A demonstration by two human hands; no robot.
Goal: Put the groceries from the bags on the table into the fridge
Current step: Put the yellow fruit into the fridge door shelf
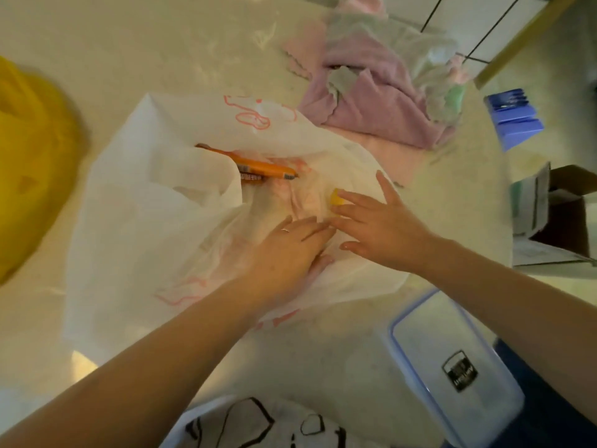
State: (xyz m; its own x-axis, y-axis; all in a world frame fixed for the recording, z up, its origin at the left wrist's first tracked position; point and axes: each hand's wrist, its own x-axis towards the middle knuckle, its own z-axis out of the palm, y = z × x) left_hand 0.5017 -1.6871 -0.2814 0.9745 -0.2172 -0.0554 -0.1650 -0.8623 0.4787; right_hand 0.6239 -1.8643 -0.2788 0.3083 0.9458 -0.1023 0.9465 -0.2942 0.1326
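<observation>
A white plastic bag (155,221) with red print lies flattened on the table (145,43). Orange packaged sticks (258,166) poke out of its opening. A small yellow object (336,198) lies on the bag under the fingertips of my right hand (378,224). That hand is spread flat, fingers straight, touching the yellow object and the bag. My left hand (287,247) lies beside it, fingers straight, pressing on the bag's crumpled plastic. Neither hand grips anything. What else the bag holds is hidden.
A yellow bag (29,163) sits at the table's left edge. Pink cloths and clear plastic (381,92) are piled at the back right. A clear lidded container with blue rim (452,360) stands at the near right. A blue item (513,119) and an open box (555,218) are at the right.
</observation>
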